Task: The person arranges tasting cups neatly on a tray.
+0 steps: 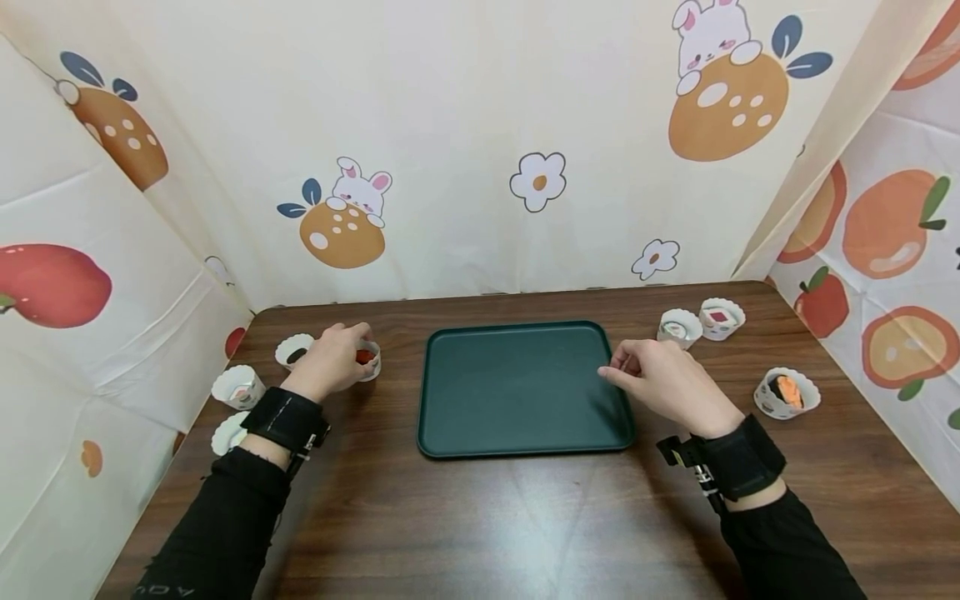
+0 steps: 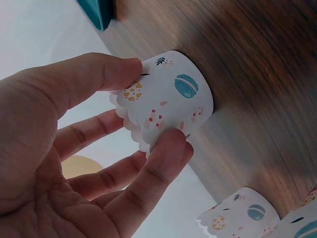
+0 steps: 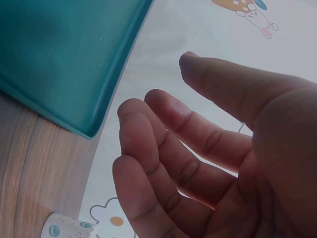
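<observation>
My left hand [image 1: 330, 362] grips a white scalloped paper cup [image 2: 171, 94] between thumb and fingers, at the table's back left. Something red [image 1: 364, 357] shows inside this cup in the head view; the hand hides part of it. In the left wrist view the cup's printed side faces the camera, and it stands on or very near the wood. My right hand [image 1: 671, 379] hovers over the right edge of the dark green tray [image 1: 517, 392]. Its fingers are loosely bent with nothing between them, as the right wrist view shows.
On the left stand more paper cups: one [image 1: 292, 350] with a dark item, another [image 1: 238, 387], and one [image 1: 228, 433] partly behind the forearm. At right are two adjacent cups [image 1: 681, 327] and a cup [image 1: 786, 404] holding an orange-topped, black-wrapped sushi piece. Printed curtains border the table.
</observation>
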